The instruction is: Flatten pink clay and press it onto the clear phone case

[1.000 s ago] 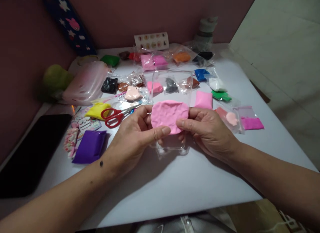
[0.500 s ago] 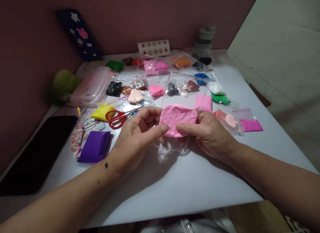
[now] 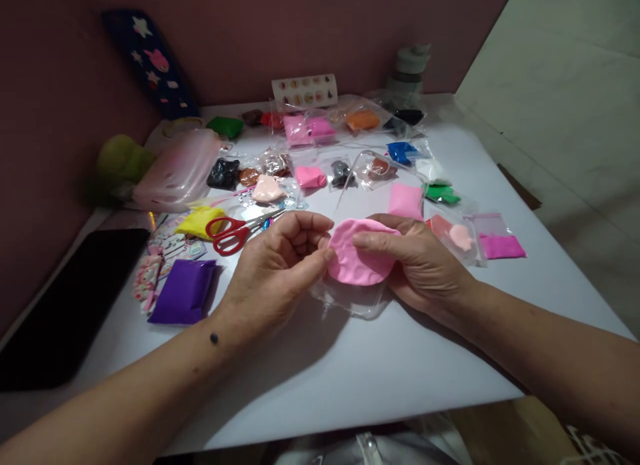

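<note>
A flattened, roundish sheet of pink modelling clay (image 3: 367, 262) with a dented surface is between my hands, above the table. My right hand (image 3: 423, 258) grips it from the right, thumb pressed on its face and fingers behind. My left hand (image 3: 277, 268) pinches the clay's left edge between thumb and fingertips, the other fingers curled. Directly beneath the clay lies a clear phone case (image 3: 373, 310), partly hidden by the clay and my right hand. Just beyond the right hand is a light pink clay packet (image 3: 406, 200).
Red-handled scissors (image 3: 233, 235), a yellow packet (image 3: 200, 222) and a purple packet (image 3: 183, 292) lie left. A black phone-like slab (image 3: 75, 305) is at the far left. Several clay bags, a pink box (image 3: 180, 172) and a bottle (image 3: 410, 72) stand farther back.
The clay has turned and shifted slightly right and down, now rounder in outline. My left thumb has moved from its face to its left edge. More of the case shows below.
</note>
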A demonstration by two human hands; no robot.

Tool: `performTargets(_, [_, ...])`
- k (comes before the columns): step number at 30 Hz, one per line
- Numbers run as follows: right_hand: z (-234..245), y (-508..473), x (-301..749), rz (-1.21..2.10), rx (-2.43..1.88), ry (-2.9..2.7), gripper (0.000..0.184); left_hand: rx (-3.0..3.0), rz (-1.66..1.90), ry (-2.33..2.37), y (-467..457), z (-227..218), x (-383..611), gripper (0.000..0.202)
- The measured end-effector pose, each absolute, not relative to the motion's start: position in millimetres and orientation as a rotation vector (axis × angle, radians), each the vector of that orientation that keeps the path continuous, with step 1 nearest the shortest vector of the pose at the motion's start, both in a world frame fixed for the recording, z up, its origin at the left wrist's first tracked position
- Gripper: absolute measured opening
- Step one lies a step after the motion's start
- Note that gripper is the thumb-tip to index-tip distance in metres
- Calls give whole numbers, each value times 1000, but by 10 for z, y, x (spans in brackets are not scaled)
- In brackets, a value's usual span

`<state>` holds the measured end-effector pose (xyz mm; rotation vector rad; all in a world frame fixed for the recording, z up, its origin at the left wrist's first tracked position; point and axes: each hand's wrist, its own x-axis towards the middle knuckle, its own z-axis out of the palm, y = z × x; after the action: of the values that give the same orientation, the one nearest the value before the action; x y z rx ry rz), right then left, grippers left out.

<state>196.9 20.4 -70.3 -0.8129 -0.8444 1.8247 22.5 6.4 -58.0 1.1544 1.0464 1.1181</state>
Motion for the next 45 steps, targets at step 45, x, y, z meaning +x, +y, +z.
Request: performTargets(45, [-747,118,2000,1910,-902,-1029,14,991,1056,998,26,-549,247,33])
